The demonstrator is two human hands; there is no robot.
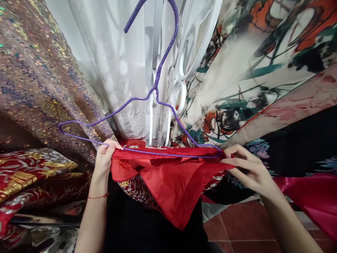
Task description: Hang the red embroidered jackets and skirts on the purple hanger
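Observation:
A purple wire hanger (pixel 172 45) stands upright before me, its hook at the top. Its lower bar runs along the upper edge of a red garment (pixel 173 186) with silver and gold embroidery. My left hand (pixel 107 153) pinches the garment's left edge together with the hanger's bar. At the other end, my right hand (pixel 246 168) grips the garment's right edge between thumb and fingers, close to the hanger's right corner. A loose red flap of the cloth hangs down in the middle.
Sequined fabric (pixel 47 63) hangs at the left above folded red and gold brocade (pixel 31 172). A white scrollwork metal rack (pixel 180 95) stands behind the hanger. Floral cloth (pixel 237 84) hangs at the right, near black embroidered cloth (pixel 297 144) and pink satin (pixel 308 196). Red floor tiles (pixel 242 225) show below.

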